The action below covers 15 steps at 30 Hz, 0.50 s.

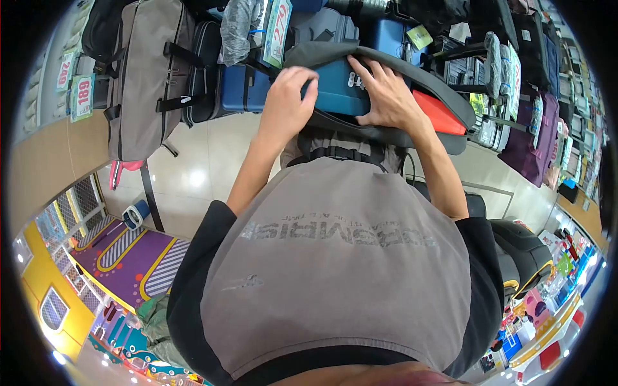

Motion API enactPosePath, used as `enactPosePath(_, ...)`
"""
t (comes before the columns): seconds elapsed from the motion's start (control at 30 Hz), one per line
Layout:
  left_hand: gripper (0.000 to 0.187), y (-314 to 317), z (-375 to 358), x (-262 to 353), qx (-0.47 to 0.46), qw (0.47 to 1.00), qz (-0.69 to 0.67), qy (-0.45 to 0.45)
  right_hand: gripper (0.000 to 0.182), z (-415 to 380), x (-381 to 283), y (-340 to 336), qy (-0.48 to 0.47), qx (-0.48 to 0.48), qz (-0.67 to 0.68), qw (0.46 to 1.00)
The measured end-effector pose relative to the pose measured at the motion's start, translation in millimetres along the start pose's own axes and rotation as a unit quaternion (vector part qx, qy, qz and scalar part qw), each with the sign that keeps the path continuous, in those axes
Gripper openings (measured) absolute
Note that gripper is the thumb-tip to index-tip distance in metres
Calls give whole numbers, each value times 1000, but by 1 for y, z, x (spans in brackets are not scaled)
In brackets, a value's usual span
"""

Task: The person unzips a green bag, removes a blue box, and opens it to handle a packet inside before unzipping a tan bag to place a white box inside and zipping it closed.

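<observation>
A soft dark grey bag [421, 76] lies open before me, its flap raised along the far side. Inside it shows a teal-blue panel [335, 90] with a small pale zip pull or tag, and a bright red panel [438, 112] sits at its right end. At the bag's left end, my left hand [288, 103] has its fingers curled in toward the thumb; whatever they grip is hidden. My right hand [389, 96] spreads its fingers over the blue panel, fingertips against the raised flap's edge and thumb lying near the bag's close side.
A tall grey-brown travel bag [151, 77] stands at left beside a blue suitcase [238, 87]. Price signs [278, 32] hang among the luggage. To the right are a purple bag [534, 141] and a black padded seat or bag [524, 251]. Shiny tiles [193, 174] cover the floor.
</observation>
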<state>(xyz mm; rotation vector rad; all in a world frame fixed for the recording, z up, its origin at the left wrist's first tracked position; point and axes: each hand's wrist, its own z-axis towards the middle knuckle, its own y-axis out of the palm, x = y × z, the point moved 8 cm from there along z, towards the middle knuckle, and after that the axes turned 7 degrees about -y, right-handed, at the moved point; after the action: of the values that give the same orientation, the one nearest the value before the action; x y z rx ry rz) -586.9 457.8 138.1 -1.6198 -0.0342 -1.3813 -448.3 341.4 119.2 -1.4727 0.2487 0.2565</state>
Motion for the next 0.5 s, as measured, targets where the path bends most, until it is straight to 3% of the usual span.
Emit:
enactPosePath(0.07, 19, 1, 20, 0, -24, 1000, -6, -16, 115, -2, -12, -4, 9, -38, 32, 999)
enactPosePath(0.13, 22, -3, 39, -9, -61, 996, -11, -61, 119, -7, -25, -6, -20, -16, 30, 999)
enactPosePath(0.17, 25, -11, 47, -4, 21, 996, 41, 80, 117, -9, -35, -12, -34, -7, 19, 999)
enactPosePath(0.2, 27, -4, 54, -17, -40, 994, 63, 81, 116, -11, -44, -18, -50, -5, 14, 999)
enactPosePath(0.27, 30, 10, 56, -16, -246, 966, 37, -66, 113, -20, -49, -20, -41, -32, 3, 999)
enactPosePath(0.37, 32, 19, 48, -7, -267, 962, -45, -31, 113, -23, -44, -32, -10, -40, 23, 999)
enactPosePath(0.5, 26, 24, 57, -19, -242, 962, -121, -43, 111, -27, -47, -32, -37, 3, 8, 999)
